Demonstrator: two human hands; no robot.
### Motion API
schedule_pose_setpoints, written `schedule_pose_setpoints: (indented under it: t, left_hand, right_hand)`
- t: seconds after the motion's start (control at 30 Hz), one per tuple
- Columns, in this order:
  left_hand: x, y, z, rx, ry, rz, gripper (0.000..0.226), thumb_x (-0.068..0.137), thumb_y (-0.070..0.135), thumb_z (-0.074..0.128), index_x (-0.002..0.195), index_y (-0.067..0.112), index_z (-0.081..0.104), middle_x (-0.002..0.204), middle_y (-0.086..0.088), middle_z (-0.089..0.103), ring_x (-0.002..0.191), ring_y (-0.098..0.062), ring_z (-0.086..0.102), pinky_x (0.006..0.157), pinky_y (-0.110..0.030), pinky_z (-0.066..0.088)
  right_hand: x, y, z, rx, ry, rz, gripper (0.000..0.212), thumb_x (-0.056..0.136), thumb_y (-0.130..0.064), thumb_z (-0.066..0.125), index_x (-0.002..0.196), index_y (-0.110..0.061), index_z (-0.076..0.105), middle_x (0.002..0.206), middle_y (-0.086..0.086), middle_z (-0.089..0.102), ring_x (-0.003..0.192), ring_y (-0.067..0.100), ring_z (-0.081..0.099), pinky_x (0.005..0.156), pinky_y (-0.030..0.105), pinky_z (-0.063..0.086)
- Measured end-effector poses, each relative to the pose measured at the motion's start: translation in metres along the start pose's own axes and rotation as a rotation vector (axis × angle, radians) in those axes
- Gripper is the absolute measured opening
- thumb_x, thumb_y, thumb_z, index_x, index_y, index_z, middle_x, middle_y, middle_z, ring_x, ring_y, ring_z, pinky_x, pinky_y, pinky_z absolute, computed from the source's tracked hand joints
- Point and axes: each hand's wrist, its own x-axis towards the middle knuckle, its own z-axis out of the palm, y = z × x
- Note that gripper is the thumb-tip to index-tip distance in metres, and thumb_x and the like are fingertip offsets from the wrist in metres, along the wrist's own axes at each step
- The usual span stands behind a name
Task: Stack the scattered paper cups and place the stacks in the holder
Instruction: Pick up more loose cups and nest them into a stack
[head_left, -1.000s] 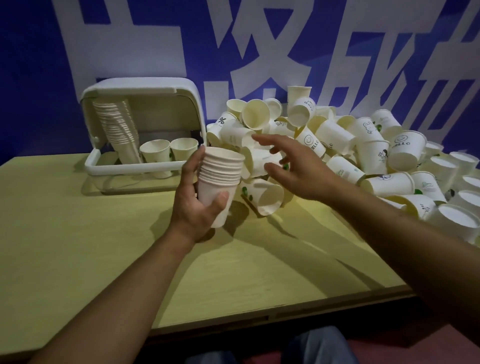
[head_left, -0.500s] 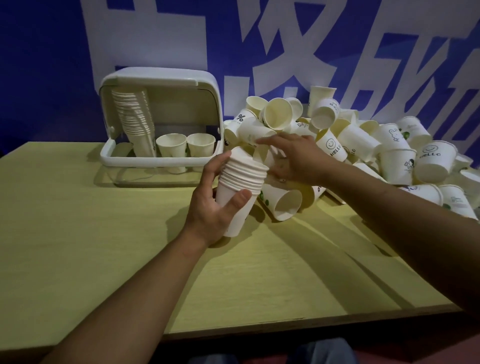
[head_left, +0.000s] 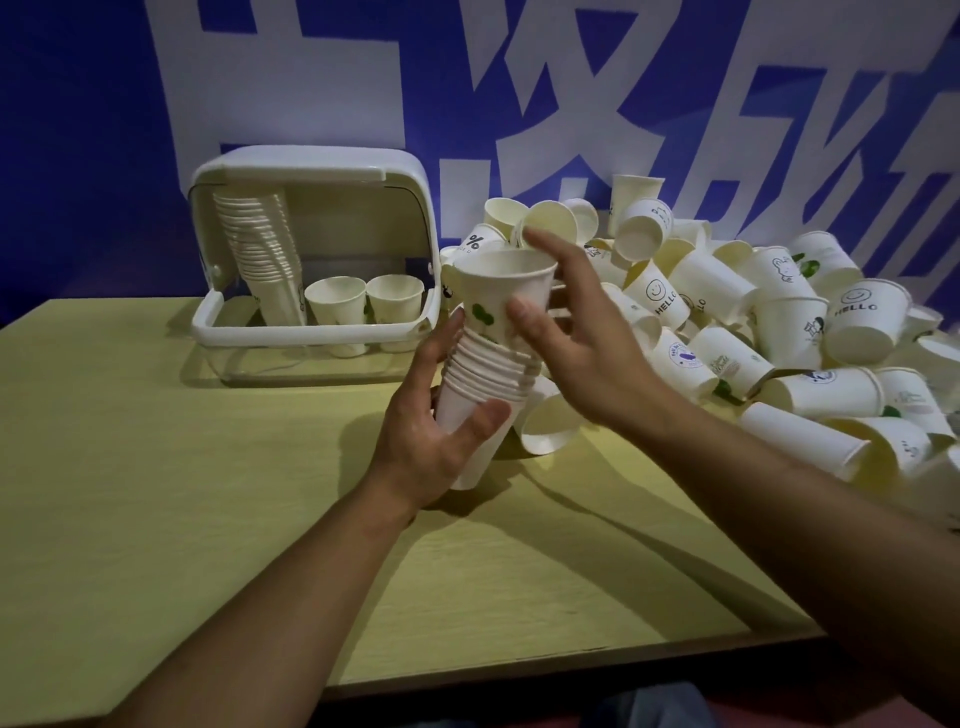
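Head view: left hand (head_left: 434, 441) grips stack (head_left: 480, 389) over table (head_left: 156, 467); right hand (head_left: 576, 358) pinches cup (head_left: 501, 301) half-seated on top. Risk: tilted entry jams or cup slips. Holder (head_left: 311, 332) just beyond, left.

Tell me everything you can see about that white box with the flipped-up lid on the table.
The holder is a white plastic-looking box with rounded corners, standing at the far left of the yellow table against the blue wall. Its curved lid is swung up, leaving the front open over a clear base. Inside, a tall leaning stack of cups stands left, two upright cups to its right. Neither hand touches it.
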Motion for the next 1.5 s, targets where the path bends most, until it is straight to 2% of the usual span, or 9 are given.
schedule_pose_setpoints:
  t: [0.23, 0.37, 0.53, 0.77, 0.9, 1.1, 1.23, 1.4, 1.5]
  left_hand:
    - [0.004, -0.009, -0.002, -0.032, 0.098, 0.015, 0.073, 0.086, 0.053, 0.058, 0.147, 0.059, 0.019, 0.137, 0.051, 0.036, 0.126, 0.01, 0.049, 0.092, -0.008, 0.045]
    - [0.007, -0.014, -0.002, -0.038, 0.158, 0.024, 0.069, 0.088, 0.05, 0.055, 0.147, 0.051, 0.02, 0.144, 0.032, 0.037, 0.125, 0.006, 0.05, 0.092, -0.011, 0.047]
    - [0.012, -0.017, -0.006, -0.068, 0.244, 0.003, 0.071, 0.086, 0.046, 0.056, 0.148, 0.04, 0.021, 0.142, 0.021, 0.04, 0.113, 0.011, 0.056, 0.08, -0.008, 0.05]
    - [0.012, -0.023, -0.008, 0.027, 0.228, -0.048, 0.068, 0.084, 0.054, 0.058, 0.142, 0.062, 0.024, 0.14, 0.031, 0.043, 0.117, -0.004, 0.059, 0.085, -0.029, 0.058]
    - [0.011, -0.019, -0.007, 0.008, 0.242, -0.06, 0.07, 0.083, 0.053, 0.059, 0.144, 0.058, 0.025, 0.141, 0.025, 0.045, 0.116, -0.006, 0.06, 0.083, -0.026, 0.057]
    - [0.01, -0.015, -0.005, -0.06, 0.203, -0.053, 0.074, 0.084, 0.046, 0.058, 0.149, 0.043, 0.022, 0.141, 0.016, 0.046, 0.108, -0.001, 0.064, 0.074, -0.018, 0.056]
    - [0.007, -0.016, -0.006, -0.053, 0.106, -0.061, 0.071, 0.086, 0.046, 0.058, 0.148, 0.057, 0.023, 0.151, 0.012, 0.045, 0.122, -0.011, 0.06, 0.088, -0.03, 0.056]
    - [0.001, -0.011, -0.005, 0.029, -0.007, -0.054, 0.068, 0.086, 0.048, 0.058, 0.144, 0.066, 0.027, 0.15, 0.029, 0.043, 0.134, -0.005, 0.05, 0.102, -0.029, 0.049]
    - [-0.001, -0.003, -0.005, 0.084, -0.107, -0.035, 0.072, 0.086, 0.048, 0.057, 0.146, 0.067, 0.022, 0.142, 0.042, 0.042, 0.128, 0.004, 0.051, 0.096, -0.016, 0.048]
  right_hand:
    - [-0.022, 0.022, 0.024, -0.347, -0.187, 0.056, 0.069, 0.096, -0.057, 0.033, 0.158, -0.033, 0.015, 0.16, -0.002, 0.028, 0.144, 0.016, 0.02, 0.114, 0.04, 0.021]
    - [-0.036, 0.04, 0.032, -0.439, -0.017, 0.009, 0.057, 0.098, -0.055, 0.039, 0.151, -0.033, 0.034, 0.149, -0.004, 0.038, 0.137, 0.014, 0.024, 0.115, 0.042, 0.025]
    - [-0.043, 0.051, 0.029, -0.565, -0.099, 0.066, 0.04, 0.093, -0.056, 0.047, 0.129, -0.041, 0.057, 0.14, -0.007, 0.044, 0.134, 0.018, 0.028, 0.11, 0.044, 0.028]
    - [-0.046, 0.054, 0.028, -0.498, -0.168, 0.141, 0.056, 0.078, -0.076, 0.051, 0.122, -0.042, 0.047, 0.13, -0.01, 0.045, 0.115, 0.012, 0.045, 0.083, 0.038, 0.049]
    - [-0.045, 0.057, 0.03, -0.516, -0.149, 0.153, 0.059, 0.077, -0.055, 0.071, 0.124, -0.033, 0.042, 0.128, -0.006, 0.044, 0.105, 0.017, 0.053, 0.076, 0.035, 0.05]
    - [-0.039, 0.061, 0.017, -0.331, 0.15, 0.104, 0.064, 0.08, -0.035, 0.077, 0.133, -0.026, 0.043, 0.137, -0.003, 0.031, 0.118, 0.012, 0.044, 0.096, 0.026, 0.043]
    - [-0.033, 0.061, 0.007, -0.191, 0.412, 0.017, 0.068, 0.076, -0.025, 0.082, 0.13, -0.012, 0.043, 0.131, 0.005, 0.036, 0.119, 0.011, 0.04, 0.098, 0.004, 0.029]
    - [-0.033, 0.055, -0.001, 0.012, 0.458, -0.016, 0.065, 0.091, -0.043, 0.062, 0.147, -0.037, 0.031, 0.15, 0.002, 0.025, 0.14, 0.014, 0.031, 0.111, 0.039, 0.042]
    - [-0.033, 0.051, -0.001, 0.012, 0.456, -0.081, 0.063, 0.098, -0.047, 0.039, 0.154, -0.021, 0.028, 0.151, 0.003, 0.034, 0.136, 0.005, 0.035, 0.108, 0.023, 0.041]
